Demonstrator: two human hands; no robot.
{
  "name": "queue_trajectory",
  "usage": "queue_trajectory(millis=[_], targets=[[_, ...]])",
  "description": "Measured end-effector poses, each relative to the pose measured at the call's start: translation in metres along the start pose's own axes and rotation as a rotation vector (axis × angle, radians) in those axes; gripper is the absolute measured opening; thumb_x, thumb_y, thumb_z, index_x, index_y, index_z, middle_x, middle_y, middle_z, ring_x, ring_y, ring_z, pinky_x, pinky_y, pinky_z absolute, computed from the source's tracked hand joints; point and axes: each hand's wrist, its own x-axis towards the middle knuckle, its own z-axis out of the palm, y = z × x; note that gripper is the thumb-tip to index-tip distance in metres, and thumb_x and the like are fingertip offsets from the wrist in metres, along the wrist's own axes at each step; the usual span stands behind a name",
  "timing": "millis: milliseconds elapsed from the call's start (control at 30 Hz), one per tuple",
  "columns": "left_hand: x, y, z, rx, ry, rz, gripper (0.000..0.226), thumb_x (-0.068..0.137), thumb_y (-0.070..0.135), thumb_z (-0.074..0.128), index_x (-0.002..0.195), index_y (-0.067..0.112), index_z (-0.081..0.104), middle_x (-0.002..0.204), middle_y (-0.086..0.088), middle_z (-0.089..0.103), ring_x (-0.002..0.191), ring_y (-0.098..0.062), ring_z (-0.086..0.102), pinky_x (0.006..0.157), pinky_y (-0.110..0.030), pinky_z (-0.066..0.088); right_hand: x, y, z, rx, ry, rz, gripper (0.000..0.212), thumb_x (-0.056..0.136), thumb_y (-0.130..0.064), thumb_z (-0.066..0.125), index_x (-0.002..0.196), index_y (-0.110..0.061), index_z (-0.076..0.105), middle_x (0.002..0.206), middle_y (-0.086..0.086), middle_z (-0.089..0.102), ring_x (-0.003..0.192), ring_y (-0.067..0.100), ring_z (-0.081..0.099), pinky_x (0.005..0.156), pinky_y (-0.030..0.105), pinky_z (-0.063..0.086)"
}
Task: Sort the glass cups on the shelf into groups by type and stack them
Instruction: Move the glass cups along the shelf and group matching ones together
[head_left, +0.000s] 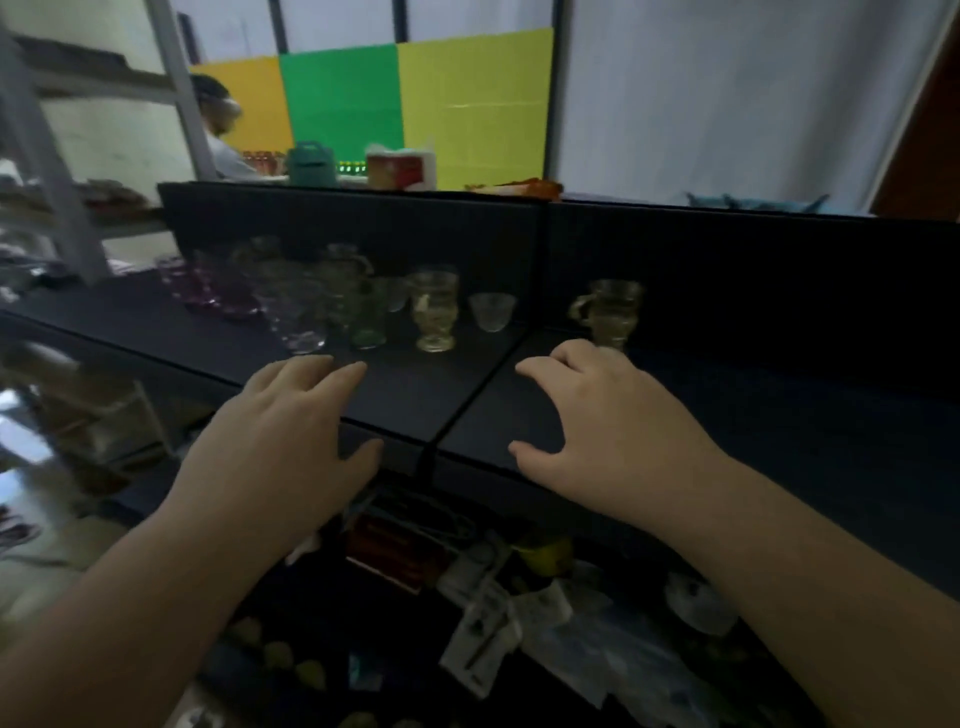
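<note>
I am standing at a dark shelf (395, 395) with a black back panel; behind it coloured panels (415, 104) and a white curtain (727, 93) are showing, and a cluttered lower shelf (493, 597) is lying below. The cups are standing along the shelf: pink cups (208, 286) far left, clear and green ones beside them, an amber cup (435, 309), a small clear cup (491, 310), and an amber mug (610, 314) apart on the right. My left hand (291, 436) is hovering spread and empty near the shelf's front edge. My right hand (608, 431) is spreading, empty, fingertips just before the mug.
</note>
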Motion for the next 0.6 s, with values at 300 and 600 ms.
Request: queue_trajectory(millis=[300, 600], targets=[[0.005, -0.098, 0.014, 0.000, -0.035, -0.114, 0.083, 0.079, 0.064, 0.057, 0.150, 0.029, 0.032, 0.150, -0.001, 0.038, 0.138, -0.026, 0.030, 0.108, -0.042, 0.033, 0.083, -0.077, 0.039, 0.083, -0.059, -0.069, 0.067, 0.087, -0.060, 0.056, 0.145, -0.032, 0.040, 0.137, -0.006, 0.046, 0.123, 0.016, 0.045, 0.097, 0.036, 0.046], [0.074, -0.179, 0.039, 0.006, 0.030, -0.116, 0.081, 0.077, 0.062, 0.061, 0.147, 0.029, 0.038, 0.145, 0.002, 0.044, 0.134, -0.025, 0.034, 0.105, -0.042, 0.036, 0.199, -0.104, 0.055, 0.097, 0.003, -0.169, 0.060, 0.087, -0.058, 0.057, 0.139, -0.031, 0.047, 0.129, -0.005, 0.050, 0.120, 0.017, 0.048, 0.095, 0.037, 0.047]])
